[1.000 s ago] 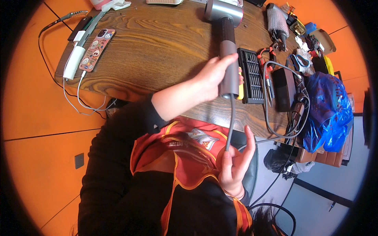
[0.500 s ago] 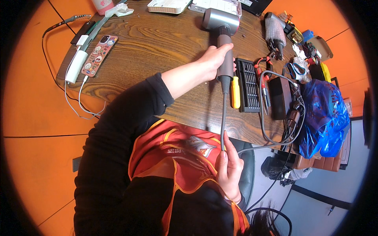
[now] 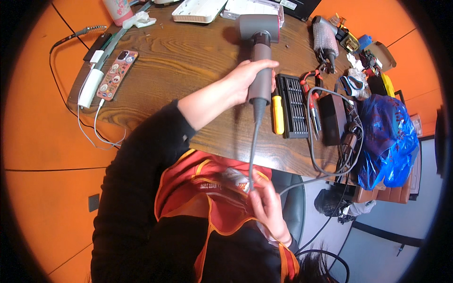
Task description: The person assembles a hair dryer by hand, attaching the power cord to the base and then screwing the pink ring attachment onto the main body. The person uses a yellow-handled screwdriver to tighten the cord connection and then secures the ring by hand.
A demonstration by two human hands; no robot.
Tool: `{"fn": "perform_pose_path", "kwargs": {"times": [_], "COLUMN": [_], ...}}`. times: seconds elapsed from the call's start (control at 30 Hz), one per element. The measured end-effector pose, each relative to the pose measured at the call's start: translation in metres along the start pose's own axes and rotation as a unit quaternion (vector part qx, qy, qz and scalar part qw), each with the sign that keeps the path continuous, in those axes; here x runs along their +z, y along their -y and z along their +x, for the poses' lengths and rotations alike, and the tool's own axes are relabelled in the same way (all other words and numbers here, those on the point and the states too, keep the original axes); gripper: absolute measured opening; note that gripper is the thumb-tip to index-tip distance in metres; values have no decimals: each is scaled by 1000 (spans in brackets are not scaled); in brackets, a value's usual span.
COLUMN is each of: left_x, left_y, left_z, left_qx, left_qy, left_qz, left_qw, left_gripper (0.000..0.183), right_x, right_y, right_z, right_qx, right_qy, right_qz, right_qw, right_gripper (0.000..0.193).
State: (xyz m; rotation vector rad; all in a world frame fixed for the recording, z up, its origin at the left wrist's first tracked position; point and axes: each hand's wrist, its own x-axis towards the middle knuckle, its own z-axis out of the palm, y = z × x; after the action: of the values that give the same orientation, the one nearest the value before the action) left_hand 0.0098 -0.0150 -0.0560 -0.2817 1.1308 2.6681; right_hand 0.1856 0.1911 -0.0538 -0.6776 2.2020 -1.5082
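A grey hair dryer (image 3: 260, 87) is held up over the wooden table, its short barrel at the far end and its handle toward me. My left hand (image 3: 247, 78) is wrapped around the handle, thumb lying across the front. From the bottom of the handle a grey cord (image 3: 254, 146) hangs down past the table's near edge. My right hand (image 3: 267, 200) pinches this cord in front of the red apron (image 3: 184, 184), between thumb and fingers. Past the hand, the cord runs right and loops on the table.
To the right lie a yellow-handled screwdriver (image 3: 278, 115), a black bit set (image 3: 293, 106), a dark box (image 3: 331, 120) and a blue plastic bag (image 3: 389, 141). A second, wrapped hair dryer (image 3: 324, 40) lies behind them. A phone (image 3: 115, 78) on a charging cable rests at the left.
The hair dryer has shifted slightly left and toward me in my left hand, its barrel turned a little. My right hand has moved slightly left and down with the cord.
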Motion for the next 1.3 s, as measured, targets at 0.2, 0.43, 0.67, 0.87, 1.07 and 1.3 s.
{"fn": "perform_pose_path", "kwargs": {"times": [0.2,0.43,0.67,0.87,1.07,1.3], "left_x": [-4,12,12,9,7,8], "left_y": [-8,20,38,41,49,54], "left_z": [-60,-98,-110,-118,-131,-144], "left_qx": [11,-57,-79,-32,-97,-36], "left_qy": [301,421,393,320,338,196], "left_qz": [-180,-283,-250,-68,-47,64], "left_qw": [936,860,881,945,935,978], "left_gripper": [29,41,39,33,54,26], "right_x": [-45,-64,-54,-48,-45,-44], "right_y": [12,41,63,59,54,48], "right_z": [28,132,157,138,146,147], "right_qx": [-77,-213,-182,-119,-169,-156], "right_qy": [-60,-101,-19,65,119,77], "right_qz": [-10,356,385,433,536,569], "right_qw": [995,904,905,891,818,803], "right_gripper": [27,69,70,37,37,19]}}
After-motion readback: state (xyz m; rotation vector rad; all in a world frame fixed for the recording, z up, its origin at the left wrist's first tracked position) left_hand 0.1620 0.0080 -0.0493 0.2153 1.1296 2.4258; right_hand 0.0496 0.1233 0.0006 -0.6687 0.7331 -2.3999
